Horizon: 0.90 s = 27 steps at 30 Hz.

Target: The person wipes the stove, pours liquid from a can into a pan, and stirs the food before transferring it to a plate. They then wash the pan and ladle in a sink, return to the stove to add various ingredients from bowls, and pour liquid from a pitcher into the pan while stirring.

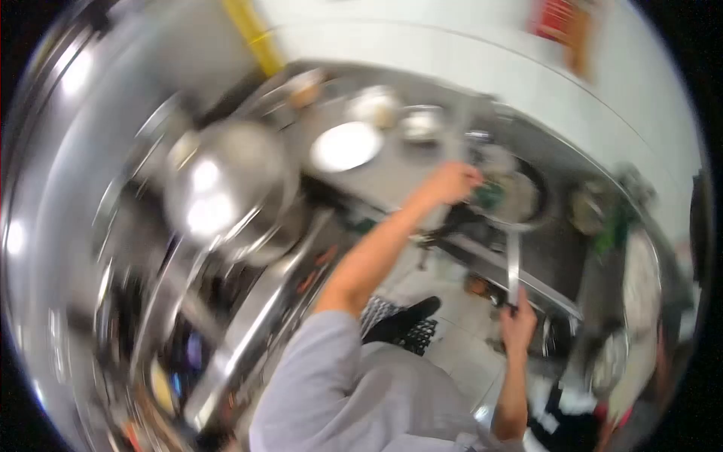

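My right hand (518, 322) is closed round the handle of a pan (516, 192) on the counter at the right. Pale food lies in the pan, with something green at its left side. Over the pan's left edge, my left hand (454, 182) is closed, its fingers bent together; blur hides what they hold, if anything. A white plate (347, 147) and a bowl of white food (422, 124) stand on the counter to the left of the pan.
A large shiny metal pot (230, 181) stands at the left. Green leaves (606, 237) and a container (589, 207) are right of the pan. A yellow pipe (254, 38) runs down the wall at the back. Tiled floor (463, 339) shows below the counter.
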Motion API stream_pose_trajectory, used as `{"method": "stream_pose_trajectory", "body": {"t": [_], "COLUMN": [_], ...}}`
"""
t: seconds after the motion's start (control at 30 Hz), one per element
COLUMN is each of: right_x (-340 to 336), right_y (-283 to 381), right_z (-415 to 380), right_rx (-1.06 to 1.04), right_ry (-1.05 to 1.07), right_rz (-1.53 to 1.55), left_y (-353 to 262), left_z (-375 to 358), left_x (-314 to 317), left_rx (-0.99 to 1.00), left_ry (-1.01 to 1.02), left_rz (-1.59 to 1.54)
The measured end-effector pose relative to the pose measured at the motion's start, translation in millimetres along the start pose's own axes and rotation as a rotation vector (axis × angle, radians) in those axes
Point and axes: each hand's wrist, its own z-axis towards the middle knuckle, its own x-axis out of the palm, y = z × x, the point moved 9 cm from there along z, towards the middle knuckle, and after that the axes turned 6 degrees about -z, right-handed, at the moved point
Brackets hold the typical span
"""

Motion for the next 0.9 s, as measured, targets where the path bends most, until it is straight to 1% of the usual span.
{"method": "stream_pose_trajectory", "body": {"t": [0.03, 0.1, 0.17, 0.2, 0.23, 0.27, 0.3, 0.33, 0.37, 0.4, 0.43, 0.47, 0.5, 0.57, 0.63, 0.67, 0.7, 0.73, 0.77, 0.8, 0.83, 0.87, 0.9], "right_x": [9.7, 12.5, 1.2, 4.2, 9.9, 15.4, 30.5, 45.1, 58.0, 78.2, 103.4, 130.1, 153.6, 196.2, 225.9, 238.7, 236.3, 243.8, 274.1, 300.2, 297.7, 315.5, 340.3], "right_y": [-21.2, -60.4, -80.1, -90.3, -95.9, -91.9, -89.1, -91.6, -94.4, -79.5, -60.8, -41.8, -22.7, -3.9, -3.0, -2.6, -46.0, -41.0, -28.5, -32.7, 15.8, 61.0, 99.7], "right_z": [-0.7, -19.8, -43.0, -49.0, -56.4, -69.3, -79.7, -98.2, -109.7, -113.6, -120.2, -127.1, -135.4, -164.7, -207.4, -226.9, -242.0, -255.0, -267.6, -274.0, -319.9, -348.1, -369.4], "right_rx": [-0.159, -0.339, -0.43, -0.415, -0.395, -0.335, -0.277, -0.187, -0.1, -0.152, -0.248, -0.343, -0.433, -0.583, -0.69, -0.742, -0.79, -0.512, -0.664, -0.805, -0.27, -0.421, -0.555], "right_ry": [-0.068, -0.175, -0.232, -0.153, -0.073, 0.085, 0.247, 0.304, 0.356, 0.385, 0.453, 0.516, 0.58, 0.7, 0.805, 0.852, 0.897, 0.954, 0.959, 0.952, 1.197, 1.191, 1.193], "right_rz": [-0.027, 0.114, -0.027, 0.005, 0.034, 0.014, -0.011, -0.108, -0.214, -0.219, -0.229, -0.236, -0.25, -0.274, -0.305, -0.319, -0.333, -0.453, -0.329, -0.209, -0.093, -0.087, 0.007], "left_y": [11.7, 24.6, 60.9, 84.6, 126.5, 137.0, 167.6, 175.6, 197.4, 199.7, 185.3, 187.7, 177.7, 159.4, 145.9, 151.1, 160.2, 160.5, 159.9, 155.1, 146.8, 138.8, 141.7], "left_z": [-36.3, -129.4, -229.5, -287.2, -345.7, -414.7, -483.1, -551.6, -614.7, -678.6, -736.6, -790.1, -833.5, -895.2, -965.6, -985.5, -1006.8, -1017.4, -1026.4, -1040.1, -1080.8, -1115.1, -1120.8], "left_x": [-11.9, -39.6, -47.3, -43.0, -27.3, -18.1, 5.5, 28.3, 60.1, 91.7, 113.4, 145.6, 166.8, 210.7, 267.3, 292.2, 324.0, 352.1, 365.2, 360.5, 359.0, 388.4, 392.1], "left_rx": [0.113, 0.04, -0.124, -0.271, -0.364, -0.527, -0.668, -0.772, -0.962, -1.111, -1.237, -1.401, -1.459, -1.494, -1.769, -1.7, -1.616, -1.458, -1.288, -1.278, -1.586, -1.802, -1.782], "left_ry": [-0.094, -0.208, -0.351, -0.381, -0.486, -0.51, -0.558, -0.621, -0.608, -0.604, -0.691, -0.671, -0.724, -0.502, -0.682, -0.521, -0.358, -0.186, -0.016, -0.007, -0.468, -0.926, -0.889], "left_rz": [-0.032, -0.032, -0.081, -0.1, -0.075, -0.131, -0.031, -0.022, -0.004, -0.083, -0.064, -0.112, -0.113, 0.094, -0.307, -0.133, 0.036, 0.18, 0.32, 0.319, -0.145, -0.667, -0.684]}}
